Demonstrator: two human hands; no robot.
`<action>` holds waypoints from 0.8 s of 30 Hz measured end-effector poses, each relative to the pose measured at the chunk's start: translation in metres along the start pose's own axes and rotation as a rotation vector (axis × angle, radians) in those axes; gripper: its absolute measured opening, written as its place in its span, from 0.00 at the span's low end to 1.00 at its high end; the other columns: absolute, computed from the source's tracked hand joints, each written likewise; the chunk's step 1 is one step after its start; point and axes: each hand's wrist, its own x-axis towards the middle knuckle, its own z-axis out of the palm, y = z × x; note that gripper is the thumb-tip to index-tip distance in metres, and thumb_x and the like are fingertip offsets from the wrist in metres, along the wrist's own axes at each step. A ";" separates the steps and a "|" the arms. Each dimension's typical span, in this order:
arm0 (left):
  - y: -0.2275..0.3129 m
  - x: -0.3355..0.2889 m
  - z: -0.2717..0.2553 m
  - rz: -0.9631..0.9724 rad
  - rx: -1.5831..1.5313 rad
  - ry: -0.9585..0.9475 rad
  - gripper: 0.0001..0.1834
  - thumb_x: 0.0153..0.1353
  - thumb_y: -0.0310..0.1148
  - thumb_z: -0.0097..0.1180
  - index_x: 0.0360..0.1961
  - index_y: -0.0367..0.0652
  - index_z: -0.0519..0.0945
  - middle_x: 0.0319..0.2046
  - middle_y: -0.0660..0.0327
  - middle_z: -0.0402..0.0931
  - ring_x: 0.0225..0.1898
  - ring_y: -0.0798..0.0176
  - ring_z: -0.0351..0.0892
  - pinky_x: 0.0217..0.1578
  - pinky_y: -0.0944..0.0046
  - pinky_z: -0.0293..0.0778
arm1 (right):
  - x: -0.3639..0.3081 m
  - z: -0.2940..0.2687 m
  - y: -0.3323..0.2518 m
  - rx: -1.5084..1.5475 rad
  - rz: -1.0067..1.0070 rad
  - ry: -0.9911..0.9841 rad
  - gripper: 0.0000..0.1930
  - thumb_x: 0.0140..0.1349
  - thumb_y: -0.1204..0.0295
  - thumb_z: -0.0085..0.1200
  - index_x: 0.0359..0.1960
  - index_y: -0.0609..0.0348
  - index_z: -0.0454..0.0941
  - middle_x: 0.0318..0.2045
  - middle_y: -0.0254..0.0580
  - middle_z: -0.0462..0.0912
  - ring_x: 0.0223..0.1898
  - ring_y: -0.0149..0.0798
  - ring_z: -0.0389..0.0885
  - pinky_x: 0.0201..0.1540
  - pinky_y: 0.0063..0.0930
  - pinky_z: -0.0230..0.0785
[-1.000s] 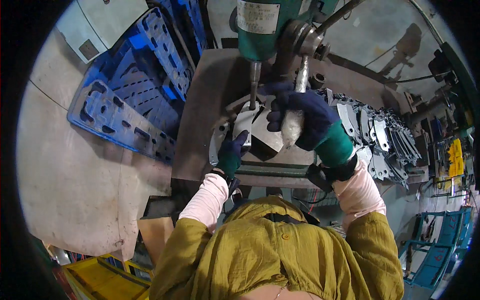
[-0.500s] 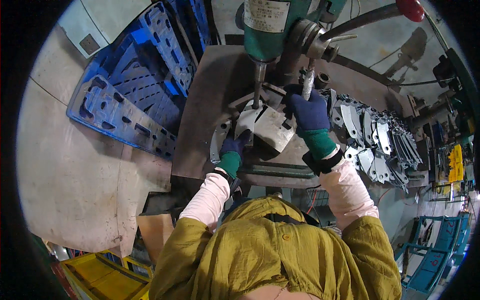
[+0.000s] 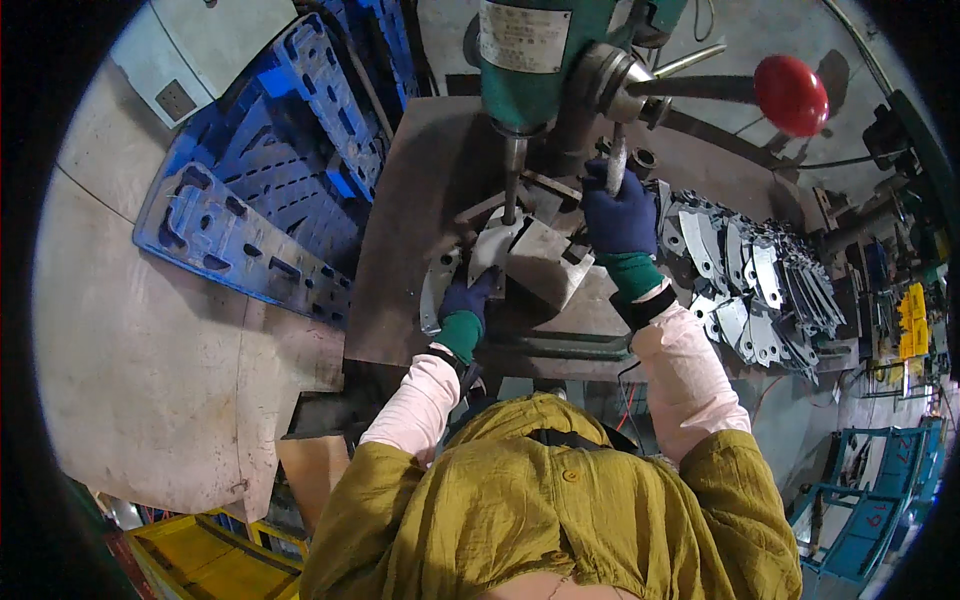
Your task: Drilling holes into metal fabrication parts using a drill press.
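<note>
Under the green drill press (image 3: 517, 95), your metal plate (image 3: 490, 250) sat with its far end right at the tip of the spindle (image 3: 514, 170); couldn't tell if the two touched. Plate looked light grey, smooth and flat on top, longish, with a curved outline. Near end was partly covered by your fingers. It lay along the left side of a blocky metal piece (image 3: 545, 270).

Your left hand (image 3: 465, 302), gloved in dark blue, was closed on the plate's near end; fingertips underneath were hidden. Your right hand (image 3: 618, 218), same glove colour, was wrapped round the greyish lever handle (image 3: 617, 165). Red knob (image 3: 791, 95) stuck out on another arm of the lever, up and right.

Curved spare plate (image 3: 435, 290) with holes lay on the brown table (image 3: 400, 240), just left of your left hand. Pile of similar plates (image 3: 760, 280) lay right of your right hand.
</note>
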 end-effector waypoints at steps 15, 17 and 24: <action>-0.009 0.009 -0.005 -0.154 -0.166 -0.089 0.46 0.50 0.58 0.66 0.62 0.37 0.70 0.49 0.51 0.77 0.41 0.56 0.79 0.36 0.62 0.76 | 0.009 0.001 0.010 -0.158 -0.286 0.067 0.13 0.59 0.66 0.60 0.44 0.54 0.82 0.35 0.48 0.85 0.37 0.46 0.85 0.41 0.37 0.75; -0.014 0.014 -0.003 -0.107 -0.229 -0.103 0.45 0.51 0.55 0.68 0.63 0.36 0.68 0.46 0.53 0.77 0.36 0.62 0.80 0.30 0.66 0.79 | 0.009 0.001 0.016 -0.083 -0.263 0.059 0.12 0.59 0.68 0.60 0.45 0.55 0.82 0.35 0.48 0.85 0.37 0.44 0.86 0.41 0.33 0.76; -0.015 0.008 0.000 -0.091 -0.538 -0.124 0.39 0.52 0.51 0.68 0.59 0.37 0.72 0.45 0.54 0.77 0.34 0.62 0.80 0.29 0.65 0.80 | 0.018 0.004 0.016 -0.153 -0.297 0.120 0.12 0.59 0.67 0.60 0.45 0.54 0.82 0.34 0.50 0.84 0.37 0.49 0.85 0.39 0.37 0.76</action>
